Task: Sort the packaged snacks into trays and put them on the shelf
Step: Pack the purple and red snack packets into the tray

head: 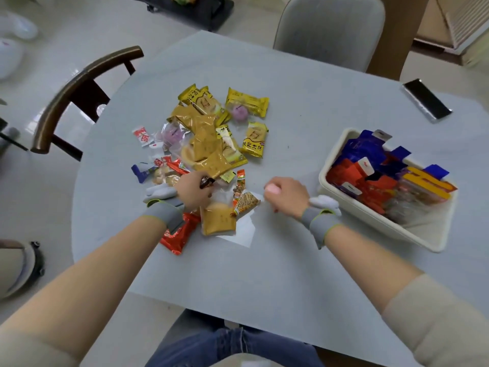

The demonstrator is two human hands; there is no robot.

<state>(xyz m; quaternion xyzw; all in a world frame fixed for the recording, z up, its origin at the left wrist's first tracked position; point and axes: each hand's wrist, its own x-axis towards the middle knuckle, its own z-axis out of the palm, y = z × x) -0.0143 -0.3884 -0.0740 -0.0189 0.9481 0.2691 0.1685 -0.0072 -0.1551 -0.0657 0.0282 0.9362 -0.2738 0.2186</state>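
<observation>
A pile of packaged snacks (203, 133), mostly yellow and gold wrappers with some red and purple ones, lies at the middle of the pale table (304, 274). My left hand (193, 192) rests at the pile's near edge and grips a small dark brown wrapped candy (206, 182). Apart from the pile, my right hand (285, 193) hovers over bare table to its right, fingers curled in with nothing visible inside. A cream tray (352, 205) at the right holds several blue, red and orange packets.
A black phone (426, 102) lies at the table's far right. A dark wooden chair (76, 99) stands at the left and a grey chair (330, 30) at the far side. The near table edge sits above my lap.
</observation>
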